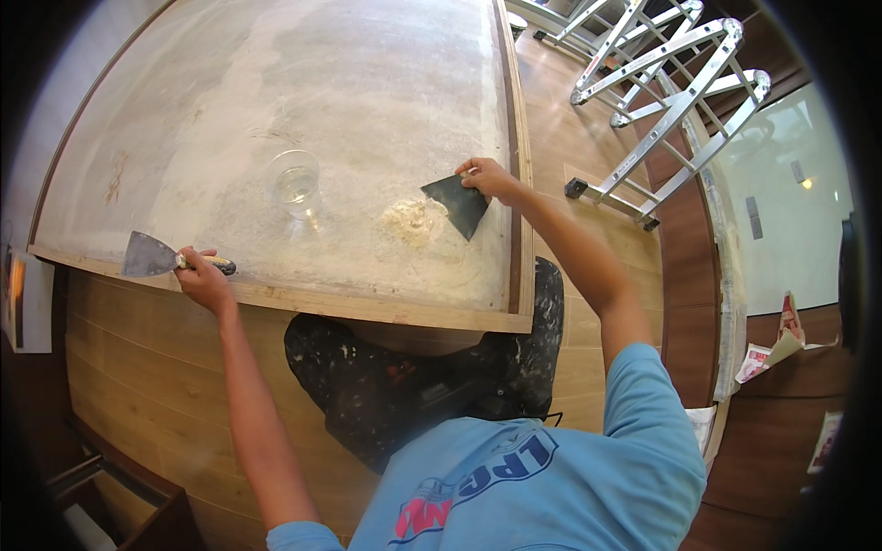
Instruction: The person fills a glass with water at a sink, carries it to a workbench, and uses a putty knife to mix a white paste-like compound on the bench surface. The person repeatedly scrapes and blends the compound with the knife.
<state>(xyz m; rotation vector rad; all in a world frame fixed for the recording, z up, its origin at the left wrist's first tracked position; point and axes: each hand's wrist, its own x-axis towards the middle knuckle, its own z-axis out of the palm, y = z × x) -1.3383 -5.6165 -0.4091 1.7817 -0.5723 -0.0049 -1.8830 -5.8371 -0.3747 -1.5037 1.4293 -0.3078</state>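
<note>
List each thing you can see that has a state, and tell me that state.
Putty knife, held by its handle in the left hand, blade pointing left
Black spreader, pinched in the right hand
Pale powder, loosely heaped
Clear cup, standing; contents unclear
Tabletop, smeared pale
Folding ladder, standing bent at its hinges
Black trousers, spattered

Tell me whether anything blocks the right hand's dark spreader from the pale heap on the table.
Nothing visible does. The right hand holds the dark spreader at the right edge of the pale heap; the clear cup stands left of the heap, out of the way.
</note>
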